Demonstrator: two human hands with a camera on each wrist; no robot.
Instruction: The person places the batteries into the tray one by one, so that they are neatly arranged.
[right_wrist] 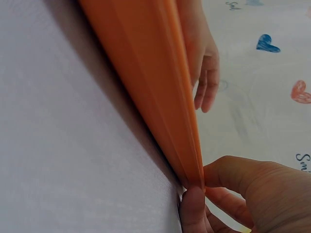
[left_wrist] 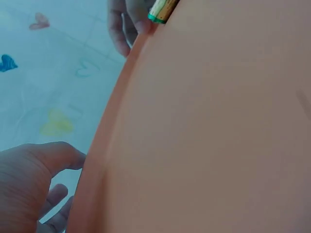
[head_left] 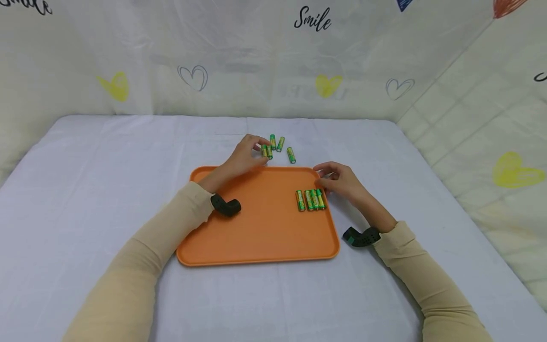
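Note:
My left hand (head_left: 245,156) reaches past the tray's far edge, thumb and fingers at opposite ends of two green-and-gold batteries (head_left: 267,152), pinching them lengthwise. In the left wrist view the tray's rim hides that hand's fingertips. Three loose batteries (head_left: 280,144) lie just right of it on the cloth. Several more batteries (head_left: 309,200) stand in a side-by-side row near the right rim of the orange tray (head_left: 252,228). My right hand (head_left: 339,180) is at the tray's far right corner with loosely bent fingers, thumb and a fingertip against the rim (right_wrist: 189,141), holding no battery.
A white cloth (head_left: 107,190) covers the table, with the tray lying flat on it. Behind rises a pale backdrop (head_left: 256,71) printed with hearts and lettering. Each wrist wears a black camera band (head_left: 226,206).

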